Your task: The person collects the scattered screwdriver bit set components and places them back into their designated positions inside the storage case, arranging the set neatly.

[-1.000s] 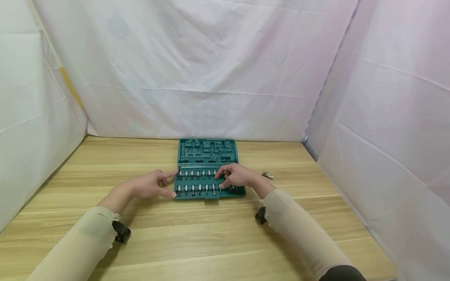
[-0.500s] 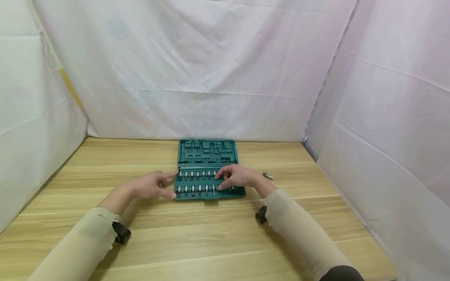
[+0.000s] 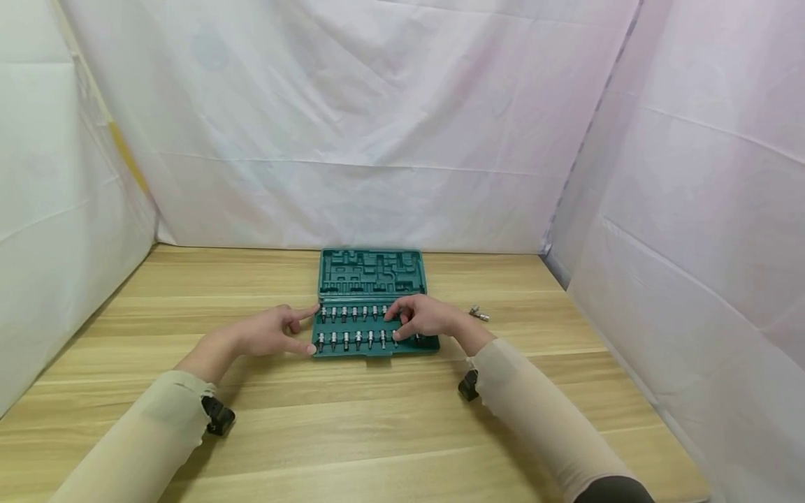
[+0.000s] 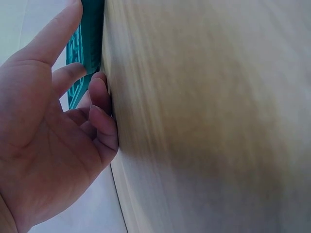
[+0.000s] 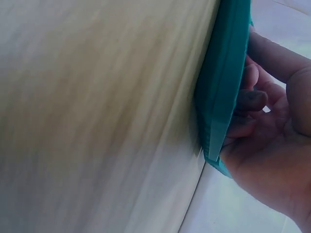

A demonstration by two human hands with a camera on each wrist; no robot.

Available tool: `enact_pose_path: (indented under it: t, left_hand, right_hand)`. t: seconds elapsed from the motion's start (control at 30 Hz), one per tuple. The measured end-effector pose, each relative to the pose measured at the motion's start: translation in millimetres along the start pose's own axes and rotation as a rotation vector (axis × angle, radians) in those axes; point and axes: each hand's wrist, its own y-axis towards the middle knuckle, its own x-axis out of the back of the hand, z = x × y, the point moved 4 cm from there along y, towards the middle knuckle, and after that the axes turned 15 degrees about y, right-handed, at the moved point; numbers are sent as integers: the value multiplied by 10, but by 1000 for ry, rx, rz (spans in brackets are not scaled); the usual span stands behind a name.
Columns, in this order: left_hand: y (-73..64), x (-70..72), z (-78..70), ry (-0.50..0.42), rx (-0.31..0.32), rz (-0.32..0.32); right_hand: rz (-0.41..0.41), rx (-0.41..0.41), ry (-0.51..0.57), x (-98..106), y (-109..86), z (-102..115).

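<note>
An open green case [image 3: 371, 326] lies on the table, its lower half holding two rows of silver bit sockets [image 3: 358, 340]. At its left side, my left hand [image 3: 267, 332] touches the edge with the index finger straight at the back and the thumb straight at the front corner; its other fingers are curled in the left wrist view. My right hand [image 3: 428, 314] reaches over the case's right part. Its thumb rests at a bit socket [image 3: 395, 344] in the front row, the index fingertip lying apart from it by the back row. The hand hides sockets below it.
Two loose bit sockets [image 3: 479, 314] lie on the wooden table [image 3: 352, 433] right of the case. The moulded lid [image 3: 371, 271] leans back behind the sockets. White sheets [image 3: 352, 126] hang around the table's back and sides.
My right thumb shifts slightly, covering then baring the top of the front-row bit socket. My left hand and the case stay in place.
</note>
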Motion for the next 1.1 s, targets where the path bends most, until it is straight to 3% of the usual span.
enact_pose_path:
  t: [0.2, 0.47, 0.63, 0.8, 1.1]
  left_hand:
    - [8, 2, 12, 8, 16, 9]
    - [33, -25, 20, 8, 18, 14]
    - [21, -9, 8, 9, 24, 10]
    - [12, 7, -5, 3, 13, 9]
    - [21, -7, 12, 6, 15, 12]
  right_hand:
    - [-13, 48, 2, 94, -35, -49]
    - [-205, 131, 59, 542, -243, -280]
    - [-308, 79, 41, 874, -485, -505]
    - [-358, 21, 13, 1112, -717, -695]
    - [-330, -28, -66, 1322, -949, -937]
